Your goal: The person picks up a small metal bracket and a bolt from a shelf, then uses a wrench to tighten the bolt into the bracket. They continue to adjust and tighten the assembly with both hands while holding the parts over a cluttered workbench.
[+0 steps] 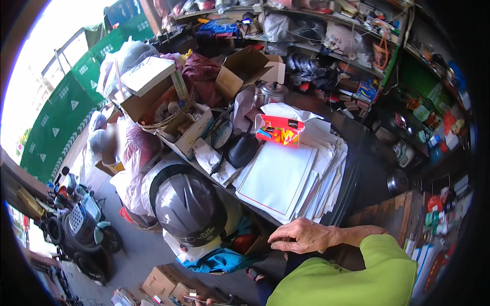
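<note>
My right hand (302, 235) hangs just in front of the table's near edge, below a stack of white paper sheets (278, 176). Its fingers are loosely bent with a gap at the thumb, and nothing shows in them. At the bottom rim, only the fingers of my left hand (205, 302) show, closed on a thin flat object (224, 304) seen edge-on; its kind is hard to tell. A red and yellow packet (279, 130) lies on the papers. Left of the stack sits a dark rounded thing (242, 150) beside a white box (206, 155).
A dark helmet (190, 206) sits left of the table above a blue cloth (217, 261). Cardboard boxes (162, 283) stand on the floor. An open carton (242, 71) and a metal pot (273, 93) are behind the papers. Crowded shelves (332, 53) line the back; scooters (84, 229) stand far left.
</note>
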`<state>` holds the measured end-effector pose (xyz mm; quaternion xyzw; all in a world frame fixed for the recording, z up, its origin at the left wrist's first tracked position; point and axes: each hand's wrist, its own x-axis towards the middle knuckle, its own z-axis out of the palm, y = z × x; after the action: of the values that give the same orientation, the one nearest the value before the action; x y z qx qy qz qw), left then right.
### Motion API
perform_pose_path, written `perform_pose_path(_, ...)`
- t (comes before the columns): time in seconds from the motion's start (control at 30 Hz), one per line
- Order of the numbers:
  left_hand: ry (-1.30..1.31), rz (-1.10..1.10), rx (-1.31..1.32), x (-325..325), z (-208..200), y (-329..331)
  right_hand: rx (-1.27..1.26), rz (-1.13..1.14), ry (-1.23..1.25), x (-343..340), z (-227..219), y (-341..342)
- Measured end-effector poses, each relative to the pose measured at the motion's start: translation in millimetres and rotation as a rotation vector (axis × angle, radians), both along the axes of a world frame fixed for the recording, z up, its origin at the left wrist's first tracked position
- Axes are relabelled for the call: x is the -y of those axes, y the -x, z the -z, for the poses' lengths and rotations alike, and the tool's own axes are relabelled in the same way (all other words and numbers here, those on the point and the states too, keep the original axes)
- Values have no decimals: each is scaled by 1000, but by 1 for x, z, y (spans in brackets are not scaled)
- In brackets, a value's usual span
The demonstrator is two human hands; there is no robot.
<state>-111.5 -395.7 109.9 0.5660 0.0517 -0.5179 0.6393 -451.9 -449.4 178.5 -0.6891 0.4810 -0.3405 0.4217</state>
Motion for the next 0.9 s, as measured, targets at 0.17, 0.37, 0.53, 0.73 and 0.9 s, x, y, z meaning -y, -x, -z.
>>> perform_pose_path(0.17,151,143,-354,11,-25,49,144,-132,-149,21,13,17)
perform_pose_path(0.37,77,-38,-244,12,-38,74,108,-248,48,26,52,13)
perform_pose_path(0.53,125,-70,-271,-8,-34,70,-137,-227,317,23,67,3)
perform_pose_path(0.73,189,-253,-252,-57,-29,61,-358,-226,439,17,73,-10)
perform_pose_path(0.9,274,-499,-260,-126,-17,33,-371,-282,378,4,48,-45)
